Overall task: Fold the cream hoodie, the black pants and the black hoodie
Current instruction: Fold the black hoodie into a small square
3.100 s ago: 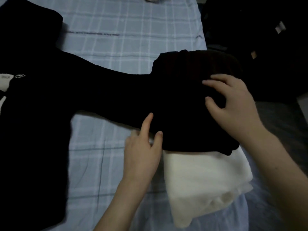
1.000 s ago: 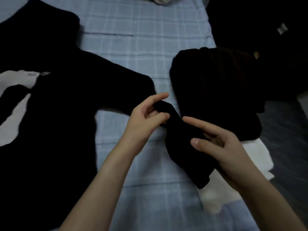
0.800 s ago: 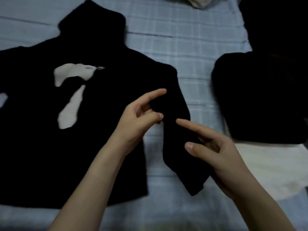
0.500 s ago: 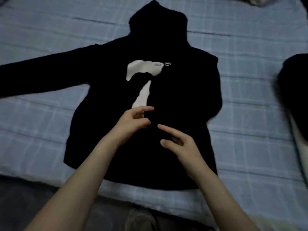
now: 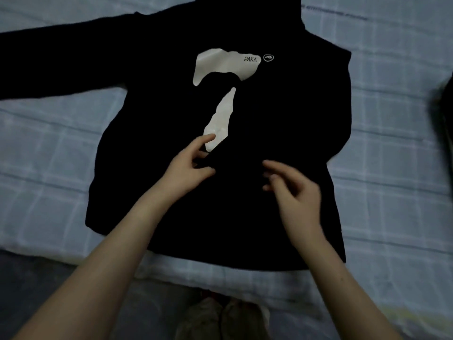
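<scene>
The black hoodie [image 5: 282, 123] lies face up and flat on the bed, with a white number-seven print [image 5: 220, 119] on its chest. One sleeve [image 5: 61, 52] stretches out to the left; the other is folded in across the body. My left hand [image 5: 188, 168] is over the lower chest and pinches the end of the folded-in sleeve between thumb and curled fingers, its index finger straight. My right hand [image 5: 294, 192] hovers just right of it, blurred, with loose fingers holding nothing. A dark sliver of the folded black pants [image 5: 445, 114] shows at the right edge. The cream hoodie is out of view.
The bed carries a pale blue checked sheet [image 5: 392, 168] that extends around the hoodie on both sides. Its front edge runs along the bottom, with grey floor [image 5: 36, 278] below it and a pair of shoes [image 5: 220, 317] at the bottom centre.
The view swung left from the folded stack to the black hoodie. Both hands carried its right sleeve from beside the stack in across the body, and my right hand let go.
</scene>
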Demonstrator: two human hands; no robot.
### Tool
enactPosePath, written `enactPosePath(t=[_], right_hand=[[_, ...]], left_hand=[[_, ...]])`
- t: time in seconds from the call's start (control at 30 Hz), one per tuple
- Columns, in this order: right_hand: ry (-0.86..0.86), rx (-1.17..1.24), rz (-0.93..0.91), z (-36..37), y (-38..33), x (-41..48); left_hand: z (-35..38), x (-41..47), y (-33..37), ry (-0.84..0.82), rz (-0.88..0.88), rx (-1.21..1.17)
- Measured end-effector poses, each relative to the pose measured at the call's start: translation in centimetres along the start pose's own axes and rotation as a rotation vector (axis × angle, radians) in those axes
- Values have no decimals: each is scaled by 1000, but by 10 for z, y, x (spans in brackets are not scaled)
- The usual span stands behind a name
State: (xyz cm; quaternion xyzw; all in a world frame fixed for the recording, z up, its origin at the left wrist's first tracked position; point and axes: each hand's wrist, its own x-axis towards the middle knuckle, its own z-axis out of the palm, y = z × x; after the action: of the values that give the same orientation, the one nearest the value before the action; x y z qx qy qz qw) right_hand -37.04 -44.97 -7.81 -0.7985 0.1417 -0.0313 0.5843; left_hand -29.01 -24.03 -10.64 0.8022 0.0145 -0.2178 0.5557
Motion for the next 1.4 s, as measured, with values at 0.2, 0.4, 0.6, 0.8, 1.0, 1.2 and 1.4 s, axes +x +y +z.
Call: enactPosePath(t=[0.2,0.4,0.6,0.8,1.0,1.2,1.4], right_hand=[[40,-775,-176,-35,36,38],[-207,-956,-162,-38,64,37],[-199,-949,-416,-25,54,57],[-491,-892,-596,17,39,69],[-679,-636,-410,10,46,79],[-856,-591,-393,6,42,71],[-811,-595,-389,14,40,62]], left_hand=[[7,9,1,233,70,55],[-32,-2,-16,310,-151,176],[-29,28,-10,96,-7,288],[-30,22,-11,48,16,151],[-58,-12,-16,-149,-37,58],[-65,-26,-25,75,-117,277],[-62,-43,-33,73,-108,353]])
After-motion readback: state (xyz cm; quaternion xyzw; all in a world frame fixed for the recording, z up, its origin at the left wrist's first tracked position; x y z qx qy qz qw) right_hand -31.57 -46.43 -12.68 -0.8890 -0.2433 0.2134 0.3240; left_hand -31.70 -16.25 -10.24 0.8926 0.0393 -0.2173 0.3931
